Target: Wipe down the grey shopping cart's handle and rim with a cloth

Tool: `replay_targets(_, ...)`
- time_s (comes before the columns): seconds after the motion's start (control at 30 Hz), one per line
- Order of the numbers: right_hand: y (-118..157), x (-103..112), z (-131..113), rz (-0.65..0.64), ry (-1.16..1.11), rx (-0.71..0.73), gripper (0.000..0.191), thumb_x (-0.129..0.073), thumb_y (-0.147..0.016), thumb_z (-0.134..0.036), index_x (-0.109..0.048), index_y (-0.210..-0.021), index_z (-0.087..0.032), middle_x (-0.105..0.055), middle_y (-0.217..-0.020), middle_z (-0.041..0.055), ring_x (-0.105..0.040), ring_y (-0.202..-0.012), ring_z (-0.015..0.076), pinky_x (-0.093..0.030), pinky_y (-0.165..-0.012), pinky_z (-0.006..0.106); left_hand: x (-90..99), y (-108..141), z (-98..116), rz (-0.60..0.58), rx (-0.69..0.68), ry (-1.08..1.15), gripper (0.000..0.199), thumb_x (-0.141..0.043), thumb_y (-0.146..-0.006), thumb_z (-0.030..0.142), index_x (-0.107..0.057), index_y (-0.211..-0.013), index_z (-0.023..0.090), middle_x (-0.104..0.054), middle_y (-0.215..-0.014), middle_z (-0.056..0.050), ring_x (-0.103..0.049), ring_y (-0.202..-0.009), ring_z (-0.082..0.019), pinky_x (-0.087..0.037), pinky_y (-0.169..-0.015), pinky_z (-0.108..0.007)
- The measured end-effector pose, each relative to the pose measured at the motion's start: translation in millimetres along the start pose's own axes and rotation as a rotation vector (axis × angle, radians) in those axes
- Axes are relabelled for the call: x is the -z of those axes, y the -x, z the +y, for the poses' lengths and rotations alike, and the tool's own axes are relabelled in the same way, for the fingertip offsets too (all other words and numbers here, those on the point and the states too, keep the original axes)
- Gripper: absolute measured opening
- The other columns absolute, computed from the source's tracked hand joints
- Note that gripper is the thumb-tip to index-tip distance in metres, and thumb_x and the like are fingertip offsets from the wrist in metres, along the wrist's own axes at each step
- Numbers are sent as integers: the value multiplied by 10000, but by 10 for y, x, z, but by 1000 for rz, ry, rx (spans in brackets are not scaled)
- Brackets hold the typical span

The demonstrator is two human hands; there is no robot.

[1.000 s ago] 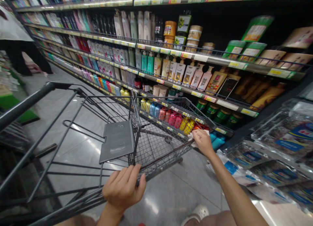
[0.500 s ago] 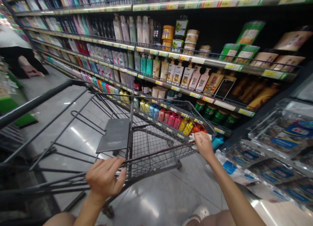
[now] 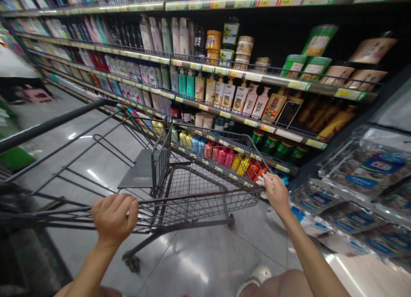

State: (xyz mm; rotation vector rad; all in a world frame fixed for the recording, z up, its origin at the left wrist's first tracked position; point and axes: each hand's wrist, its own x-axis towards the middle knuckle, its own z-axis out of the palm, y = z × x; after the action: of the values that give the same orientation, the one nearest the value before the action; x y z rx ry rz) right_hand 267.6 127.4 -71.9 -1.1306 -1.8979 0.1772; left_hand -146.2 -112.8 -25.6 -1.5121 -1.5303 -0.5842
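Note:
A grey wire shopping cart (image 3: 199, 197) stands lengthwise across the view. My left hand (image 3: 114, 218) is closed around its near side rail, left of the folding seat panel (image 3: 136, 170). At the cart's front corner, on the right, my right hand (image 3: 276, 194) pinches a crumpled white tissue or cloth (image 3: 262, 180) against the end of the rim. Its fingertips are partly hidden by the tissue. Through the wire mesh, the cart's basket shows the floor and nothing lying in it. A swivel wheel (image 3: 133, 262) shows below the near side.
Behind the cart runs a long shelf unit (image 3: 218, 70) with bottles and tubs. A black, phone-like slab (image 3: 289, 113) leans on one shelf. Clear packs with blue labels (image 3: 372, 168) stand at right. A person in white (image 3: 16, 63) is at far left, near a pink stool (image 3: 37, 93).
My left hand has shifted left along the rail and its fingers have closed tighter. The right hand has moved slightly right with the tissue. The hinged wire panel behind the seat has swung.

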Motion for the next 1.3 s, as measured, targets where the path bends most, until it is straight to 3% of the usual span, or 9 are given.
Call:
replay_targets(0.23, -34, 54, 63, 145, -77, -155, 310, -431, -851, -449, -596, -830, -189, -667, -993, 153, -611, -967, 260, -461, -875, 435, -82, 17, -153, -123, 110, 48, 203, -453, -887, 239, -546, -712, 194, -592, -705, 27, -523, -732, -148, -325, -703, -304)
replay_targets(0.33, -12, 4, 44, 171, -91, -315, 358, -425, -842, -461, -608, -906, -161, -685, -975, 168, -631, -927, 273, -482, -831, 437, -109, -16, -143, -97, 145, 46, 221, -460, -890, 234, -550, -695, 183, -609, -693, 8, -521, -722, -155, -327, -711, -317)
replay_targets(0.43, 46, -72, -58, 150, -113, -286, 340, -429, -854, -436, -617, -934, -164, -692, -1025, 167, -630, -1001, 278, -468, -887, 451, -142, -45, -75, -57, 215, 87, 221, -453, -890, 223, -568, -704, 190, -641, -702, -26, -536, -718, -181, -342, -759, -361)
replay_targets(0.57, 167, -242, -354, 139, -154, -72, 224, -456, -878, -348, -612, -918, -192, -694, -1074, 123, -567, -1168, 267, -318, -1059, 536, -178, -36, -15, -62, 292, 136, 256, -427, -897, 333, -597, -750, 210, -656, -753, -47, -550, -772, -213, -349, -869, -409)
replay_targets(0.77, 359, -601, -1137, 72, -327, 65, 164, -453, -895, -217, -605, -951, -200, -681, -998, 76, -599, -1079, 202, -342, -1057, 477, -174, 5, -46, -190, 335, 144, 365, -408, -869, 516, -600, -775, 219, -631, -756, -69, -534, -816, -255, -332, -931, -453)
replay_targets(0.9, 337, -559, -1444, -8, -406, -55, 149, -455, -882, -232, -601, -872, -202, -641, -846, 33, -603, -836, 170, -459, -867, 361, -148, -1, -47, -222, 365, 141, 341, -404, -862, 504, -589, -763, 235, -611, -744, -64, -519, -816, -252, -327, -938, -446)
replay_targets(1.13, -279, -67, -786, 480, -748, -505, 227, -558, -754, -382, -539, -901, -209, -565, -778, -17, -556, -672, 135, -460, -626, 271, -188, 6, 13, -232, 419, 112, 347, -389, -852, 490, -570, -726, 222, -555, -717, -71, -485, -827, -265, -312, -944, -472)
replay_targets(1.2, -434, -38, -511, 484, -849, -544, 271, -595, -664, -354, -516, -881, -213, -543, -764, -34, -544, -650, 127, -459, -611, 269, -202, 5, 32, -228, 423, 87, 356, -387, -856, 494, -562, -710, 220, -543, -703, -67, -482, -817, -264, -316, -934, -469)
replay_targets(1.3, -477, -67, -236, 277, -631, -527, 234, -588, -620, -333, -542, -808, -201, -543, -748, -17, -539, -685, 159, -478, -654, 323, -208, -4, 54, -212, 408, 65, 358, -386, -869, 488, -550, -694, 222, -538, -687, -62, -485, -808, -258, -316, -930, -457)
